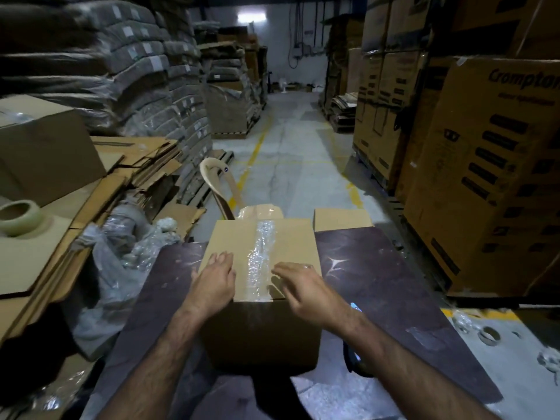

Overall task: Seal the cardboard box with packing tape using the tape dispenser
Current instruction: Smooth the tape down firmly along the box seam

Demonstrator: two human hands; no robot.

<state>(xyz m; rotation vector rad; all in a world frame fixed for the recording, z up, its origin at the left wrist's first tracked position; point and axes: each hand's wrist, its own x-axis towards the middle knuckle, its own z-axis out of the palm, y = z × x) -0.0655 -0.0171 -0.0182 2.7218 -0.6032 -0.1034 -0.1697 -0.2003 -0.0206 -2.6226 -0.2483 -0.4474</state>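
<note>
- The cardboard box [260, 253] stands on the dark table [378, 268], at its middle and directly ahead of the person.
- A strip of clear packing tape [259, 256] runs along the centre seam of the box top and wrinkles visibly.
- The left hand [215, 278] rests flat on the box top, left of the tape, fingers [222, 257] spread and clamped on nothing.
- The right hand [303, 286] lies right of the tape at the near edge of the box, fingers loosely extended, empty.
- No tape dispenser can be identified; a tape roll [18, 216] lies on flattened cardboard, well left of the box.
- Judgement: the box is light and stiff at its edges, and the flaps yield near the seam. Hold at the side walls or corners.
- Judgement: the tape is thin and clings; press from the centre outward.
</note>
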